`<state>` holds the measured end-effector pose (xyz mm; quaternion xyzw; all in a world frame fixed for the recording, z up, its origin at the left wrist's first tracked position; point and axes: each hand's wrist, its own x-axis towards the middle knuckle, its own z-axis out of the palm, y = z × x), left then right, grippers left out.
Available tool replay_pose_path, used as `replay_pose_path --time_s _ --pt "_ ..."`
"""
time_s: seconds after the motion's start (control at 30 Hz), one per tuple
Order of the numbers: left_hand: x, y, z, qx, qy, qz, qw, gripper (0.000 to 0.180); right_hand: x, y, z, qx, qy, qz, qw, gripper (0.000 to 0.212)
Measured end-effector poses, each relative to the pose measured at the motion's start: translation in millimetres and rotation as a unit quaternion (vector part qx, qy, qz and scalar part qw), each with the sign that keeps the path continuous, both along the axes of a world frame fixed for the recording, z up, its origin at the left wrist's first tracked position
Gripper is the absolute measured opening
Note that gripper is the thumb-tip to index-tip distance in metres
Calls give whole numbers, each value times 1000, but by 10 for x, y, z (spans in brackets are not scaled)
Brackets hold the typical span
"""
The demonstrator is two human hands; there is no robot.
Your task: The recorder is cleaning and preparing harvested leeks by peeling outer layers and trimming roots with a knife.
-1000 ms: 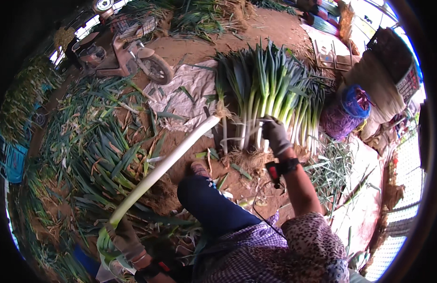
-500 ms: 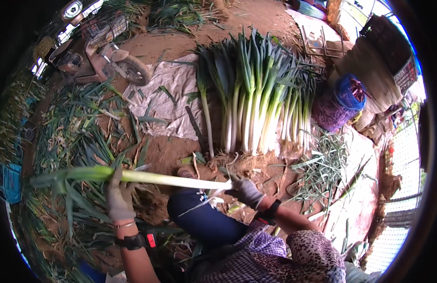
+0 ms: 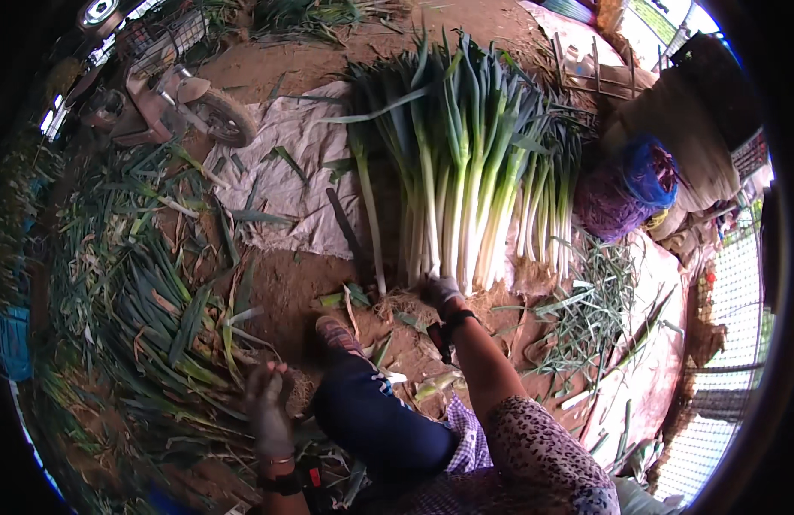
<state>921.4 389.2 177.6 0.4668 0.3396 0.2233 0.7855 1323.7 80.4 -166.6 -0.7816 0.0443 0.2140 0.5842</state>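
My right hand [image 3: 440,294], in a grey glove, is closed round the white root end of a leek [image 3: 431,227]. That leek stands at the front of a dense upright bunch of leeks [image 3: 470,189], white stalks below and dark green leaves above. My left hand [image 3: 270,410], gloved with bare fingertips, is empty, its fingers loosely bent and a little apart. It hovers beside the root ends of a heap of untrimmed leeks [image 3: 178,330] lying on the left. A single leek [image 3: 371,223] leans apart at the bunch's left side.
A pale cloth [image 3: 298,163] lies on the dirt floor, with a scooter [image 3: 169,107] behind it. Cut leaf scraps [image 3: 585,318] are strewn at right, near a purple-and-blue bundle [image 3: 628,193]. My bent knee [image 3: 375,421] is between my arms.
The leek held across my lap in both hands is now upright at the bunch, with only my right hand on it. My left hand has let go and moved down beside the heap.
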Motion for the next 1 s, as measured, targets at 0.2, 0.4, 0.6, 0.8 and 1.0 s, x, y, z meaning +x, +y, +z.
replay_pose_path --time_s 0.2,0.4,0.6,0.8,1.0 --pt "-2556 241 -194 40 128 232 963 22 -1457 1443 644 -53 223 52 972 39" --pt "-3303 233 -323 43 144 227 962 14 -1517 993 1396 -162 121 187 961 45" --pt "-3678 112 -139 -116 69 247 959 12 -1513 550 1971 -138 60 210 966 28" --pt "-4494 144 -478 -151 72 249 954 14 -1960 964 1817 -66 151 178 970 22" --pt "-4093 -146 -2 -131 66 226 963 15 -1834 1349 680 -207 -18 237 949 20"
